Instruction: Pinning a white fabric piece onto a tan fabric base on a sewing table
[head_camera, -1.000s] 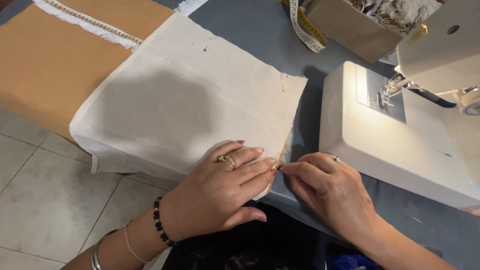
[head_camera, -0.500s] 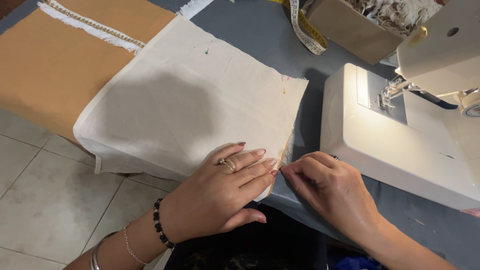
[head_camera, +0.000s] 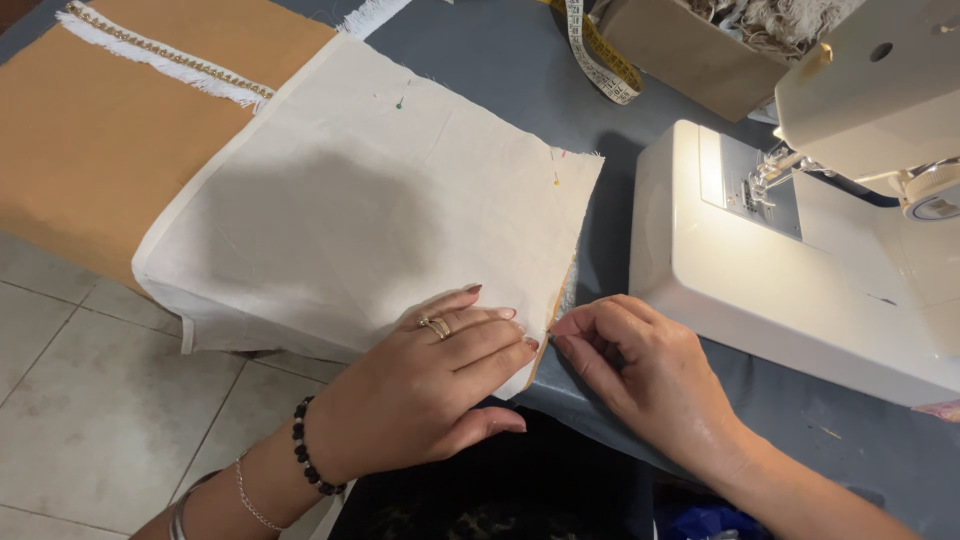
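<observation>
A grey table (head_camera: 500, 60) carries cream fabric (head_camera: 370, 210) at its centre. A white sewing machine (head_camera: 790, 270) stands at three o'clock; a cardboard box (head_camera: 680, 50) and measuring tape (head_camera: 600, 65) lie at twelve.

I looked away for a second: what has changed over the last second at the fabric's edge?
Very little. The right hand keeps pinching at the near right edge of the cream fabric, perhaps on a pin, which is too small to tell. The left hand stays flat on the cloth. The sewing machine has not moved.

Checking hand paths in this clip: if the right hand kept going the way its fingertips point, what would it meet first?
The right hand points left; it would first meet the cream fabric edge and the left hand fingertips pressing it, seemingly almost touching.
</observation>
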